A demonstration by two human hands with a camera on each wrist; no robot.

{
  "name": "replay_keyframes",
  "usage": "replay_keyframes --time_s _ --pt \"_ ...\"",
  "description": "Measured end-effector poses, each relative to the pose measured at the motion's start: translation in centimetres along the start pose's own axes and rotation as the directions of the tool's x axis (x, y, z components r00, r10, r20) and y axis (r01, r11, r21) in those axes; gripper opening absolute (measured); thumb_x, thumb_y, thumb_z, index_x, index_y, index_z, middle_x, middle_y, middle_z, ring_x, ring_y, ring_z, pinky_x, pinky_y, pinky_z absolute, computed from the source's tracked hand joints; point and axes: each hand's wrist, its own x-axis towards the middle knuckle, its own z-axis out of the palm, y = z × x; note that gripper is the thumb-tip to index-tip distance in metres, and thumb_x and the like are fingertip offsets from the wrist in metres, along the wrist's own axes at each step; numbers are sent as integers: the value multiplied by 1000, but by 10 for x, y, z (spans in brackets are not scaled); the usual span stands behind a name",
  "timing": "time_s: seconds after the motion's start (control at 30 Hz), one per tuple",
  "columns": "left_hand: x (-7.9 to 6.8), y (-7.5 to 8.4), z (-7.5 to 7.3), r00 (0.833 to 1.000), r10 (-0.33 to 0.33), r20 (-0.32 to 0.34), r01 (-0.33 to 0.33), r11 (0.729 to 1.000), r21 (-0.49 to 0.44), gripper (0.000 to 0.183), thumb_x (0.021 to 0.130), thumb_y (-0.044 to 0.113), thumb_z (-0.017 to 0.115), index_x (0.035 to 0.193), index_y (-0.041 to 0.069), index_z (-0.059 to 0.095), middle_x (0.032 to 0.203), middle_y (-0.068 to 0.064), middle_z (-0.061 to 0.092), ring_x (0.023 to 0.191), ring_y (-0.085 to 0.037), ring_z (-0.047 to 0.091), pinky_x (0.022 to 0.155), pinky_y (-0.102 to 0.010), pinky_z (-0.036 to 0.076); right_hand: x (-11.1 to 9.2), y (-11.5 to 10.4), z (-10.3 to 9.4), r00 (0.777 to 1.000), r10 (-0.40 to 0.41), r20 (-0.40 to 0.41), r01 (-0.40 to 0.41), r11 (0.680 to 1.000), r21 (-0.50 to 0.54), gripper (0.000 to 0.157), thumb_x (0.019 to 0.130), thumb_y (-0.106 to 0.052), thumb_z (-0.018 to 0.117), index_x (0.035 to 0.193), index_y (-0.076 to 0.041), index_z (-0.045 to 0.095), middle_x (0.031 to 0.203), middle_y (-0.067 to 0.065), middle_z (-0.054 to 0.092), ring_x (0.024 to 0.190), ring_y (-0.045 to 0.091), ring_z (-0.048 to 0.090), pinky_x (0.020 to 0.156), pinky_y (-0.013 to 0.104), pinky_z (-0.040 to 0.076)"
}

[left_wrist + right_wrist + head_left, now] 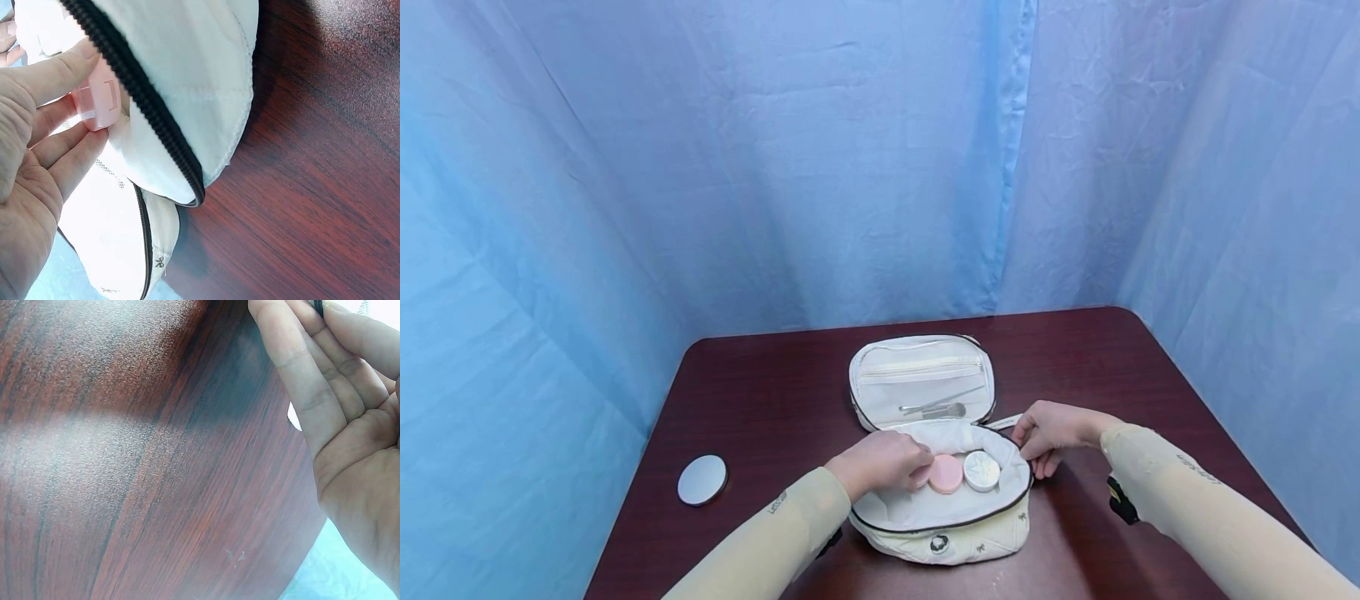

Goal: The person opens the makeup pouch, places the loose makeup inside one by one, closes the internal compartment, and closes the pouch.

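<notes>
Blue curtains (pixel 850 167) hang behind the cream bag (pixel 970 542) and to both sides of it; a dark red-brown table (pixel 767 392) carries it. The bag's long axis runs left to right, and its lid (pixel 917 353) lies open behind its mouth. At the bag's right end, the right hand (pixel 1052 433) pinches the zip-edged rim (pixel 319 306) between thumb and fingers. The left hand (pixel 883 461) reaches in over the bag's left end, thumb and fingers spread only as wide as the pink container (pixel 105 94) they grip. That container is at the fingertips, in the left part of the bag's mouth; whether it touches the bag's floor, I cannot tell. Left of the bag, well apart, lies a pale round disc (pixel 702 480). Inside the bag, right of the gripped container, a second pink container (pixel 946 474) and a white-topped container (pixel 981 472) sit in line along its long axis. Behind the bag's mouth, against its lid, lie a brush (pixel 951 410) and thin tools (pixel 947 398).
</notes>
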Motion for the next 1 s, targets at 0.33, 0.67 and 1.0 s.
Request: replay_keyframes --time_s 0.33,0.67,1.0 --pt "0 -1 3 999 48 16 -49 994 96 22 92 20 71 72 19 61 71 10 60 59 -12 55 58 -28 49 0 -2 2 1000 -5 -3 5 1000 -6 12 87 2 68 98 2 71 73 21 72 61 22 72 58 37 61" --pt "-2 1 8 997 71 -16 -68 985 161 21 91 21 72 75 20 59 78 10 62 61 -12 56 59 -28 49 0 -1 1 1000 -1 6 1 1000 -15 12 86 2 68 97 2 71 71 20 72 60 21 72 58 37 62" --pt "-8 -1 4 996 79 31 -83 982 170 9 88 25 77 93 23 70 102 12 70 82 -11 68 69 -27 55 1 1 1 1000 -5 8 5 1000 -8 11 86 2 68 96 0 72 73 22 72 60 21 71 57 36 61"
